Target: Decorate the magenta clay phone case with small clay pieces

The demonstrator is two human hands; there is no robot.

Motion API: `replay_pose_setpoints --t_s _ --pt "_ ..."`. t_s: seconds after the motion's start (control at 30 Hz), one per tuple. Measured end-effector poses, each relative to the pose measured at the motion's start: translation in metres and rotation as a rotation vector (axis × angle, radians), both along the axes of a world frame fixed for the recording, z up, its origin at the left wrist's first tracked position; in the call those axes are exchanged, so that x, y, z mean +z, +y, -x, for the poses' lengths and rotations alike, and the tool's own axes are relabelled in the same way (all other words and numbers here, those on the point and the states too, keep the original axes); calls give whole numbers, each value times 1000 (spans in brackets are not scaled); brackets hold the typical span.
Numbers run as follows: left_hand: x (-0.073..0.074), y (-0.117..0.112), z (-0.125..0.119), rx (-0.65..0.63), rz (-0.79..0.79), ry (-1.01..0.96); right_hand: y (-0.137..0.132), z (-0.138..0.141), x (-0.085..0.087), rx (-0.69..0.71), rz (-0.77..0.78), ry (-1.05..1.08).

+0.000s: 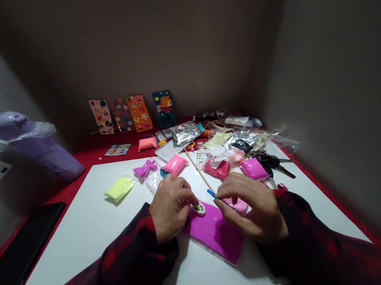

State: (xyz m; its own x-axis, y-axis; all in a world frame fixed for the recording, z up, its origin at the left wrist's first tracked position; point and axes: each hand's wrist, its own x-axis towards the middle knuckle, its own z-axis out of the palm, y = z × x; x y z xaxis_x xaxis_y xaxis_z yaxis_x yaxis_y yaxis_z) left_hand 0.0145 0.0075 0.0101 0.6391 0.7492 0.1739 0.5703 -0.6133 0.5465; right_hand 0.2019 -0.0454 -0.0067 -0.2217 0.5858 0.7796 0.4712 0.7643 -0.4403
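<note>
A small white decorated piece (198,209) is touched by the fingertips of the left hand (173,207); whether it is pinched or merely pressed cannot be told. A blue tool (212,194) is gripped between thumb and fingers of the right hand (255,205). Beneath both hands, a magenta case (222,237) is seen lying at a slant on a white board (79,245), the piece set near its far edge. Beyond, a yellow packet (119,189) and a pink packet (175,165) are strewn, and decorated cases (139,113) are propped upright against the wall (192,29).
</note>
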Motion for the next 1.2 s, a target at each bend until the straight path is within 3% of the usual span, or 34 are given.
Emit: replay_pose_setpoints --t_s 0.53,0.9,1.07,1.2 --pt "-1 -3 0 34 -77 0 1 0 0 14 -15 3" --pt "3 -3 0 56 -27 -83 1 0 0 2 -14 -19" --pt "17 -9 -2 -15 276 -283 2 1 -4 19 -21 -2" --pt "17 -13 -4 -5 504 -383 3 0 -7 42 -15 -13"
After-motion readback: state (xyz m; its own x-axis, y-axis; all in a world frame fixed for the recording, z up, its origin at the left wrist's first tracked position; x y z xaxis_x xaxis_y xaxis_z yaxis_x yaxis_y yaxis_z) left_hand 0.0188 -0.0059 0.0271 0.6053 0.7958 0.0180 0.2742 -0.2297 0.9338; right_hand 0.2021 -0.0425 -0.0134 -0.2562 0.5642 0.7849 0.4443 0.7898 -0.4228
